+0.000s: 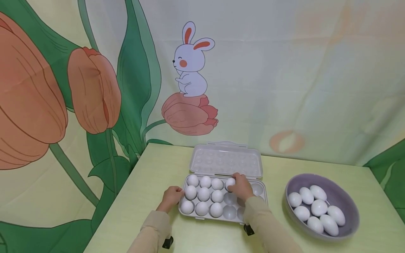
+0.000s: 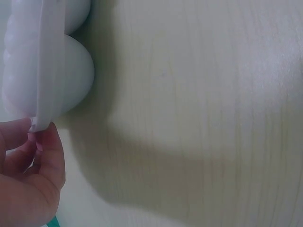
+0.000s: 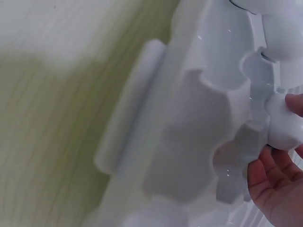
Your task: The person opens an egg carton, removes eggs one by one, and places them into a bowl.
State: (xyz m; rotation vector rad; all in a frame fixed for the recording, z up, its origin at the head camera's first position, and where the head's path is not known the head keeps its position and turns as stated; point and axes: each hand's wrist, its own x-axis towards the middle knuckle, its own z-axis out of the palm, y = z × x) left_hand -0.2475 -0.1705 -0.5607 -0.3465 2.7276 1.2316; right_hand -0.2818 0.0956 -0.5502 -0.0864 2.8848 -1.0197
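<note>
While the left hand (image 1: 172, 197) pinches the left edge of the tray (image 1: 221, 219), the right hand (image 1: 243, 188) has its thumb and fingers closed around a white egg (image 1: 230, 183). That egg is at the fourth spot from the left in the far row. I can't tell if it sits all the way down.

The tray is on the tabletop (image 1: 139, 207), and its lid (image 1: 225, 160) lies open on the far side. Each of the three rows has three eggs (image 1: 203, 194) at its left end. Bare cups (image 1: 229, 212) show to the right of them. Well to the right of the tray is a purple bowl (image 1: 351, 216) with eight more eggs (image 1: 319, 207).

The step now seems to be putting this egg in its place. The left hand's pinch may help stop the tray from sliding. Next, I think, the right hand should let the egg settle softly and let go without bumping the one to its left. Then it would need to reach right to the bowl for another. That one could go in the bare cup just nearer. Eggs can crack, so a slow touch is best.
</note>
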